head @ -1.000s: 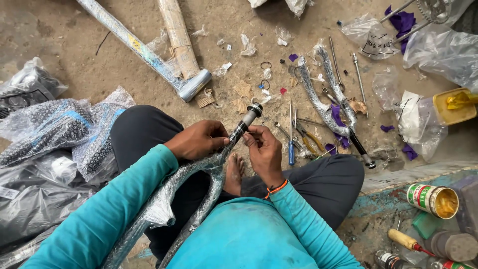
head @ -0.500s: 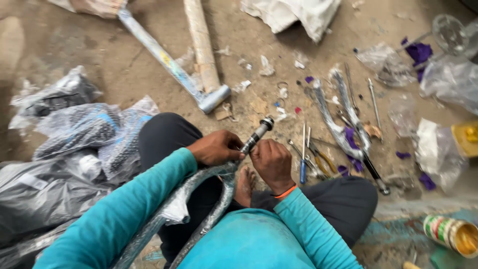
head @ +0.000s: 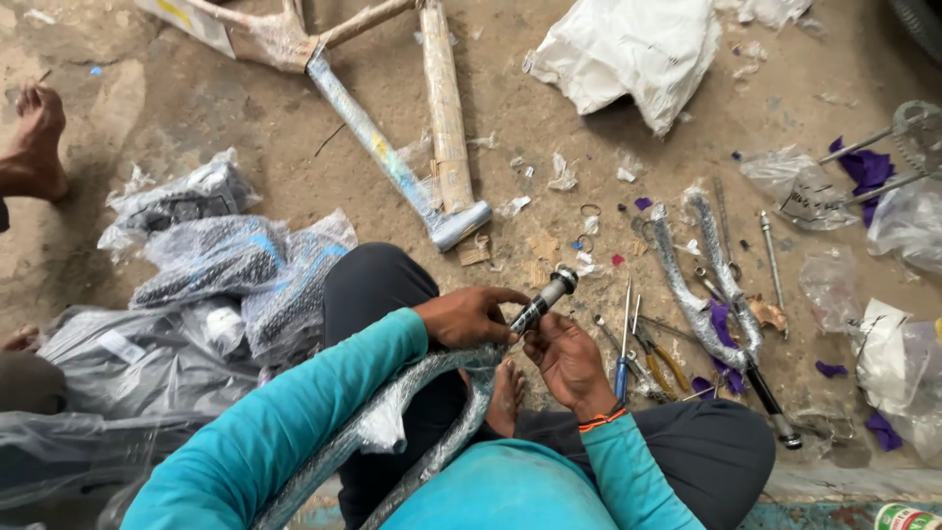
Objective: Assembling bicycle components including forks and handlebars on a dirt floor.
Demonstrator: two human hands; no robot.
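I sit cross-legged on a dirt floor with a plastic-wrapped bicycle fork (head: pixel 412 422) across my lap. Its dark steerer tube (head: pixel 543 300) with a silver tip points up and away from me. My left hand (head: pixel 469 316) grips the fork just below that tube. My right hand (head: pixel 567 359) is cupped palm-up under the tube's base, fingers touching it. My bare foot (head: pixel 506 397) shows between my legs below both hands.
A second wrapped fork (head: pixel 708 294) lies at right, with a blue screwdriver (head: pixel 622 345) and pliers (head: pixel 655 361) beside my right knee. A wrapped bike frame (head: pixel 392 147) lies ahead. Bagged tyres (head: pixel 226 265) are piled at left. Another person's foot (head: pixel 34 142) rests far left.
The view has tilted upward, showing more floor and the frame ahead. My hands stay on the fork; the right hand has turned more palm-up under the tube.
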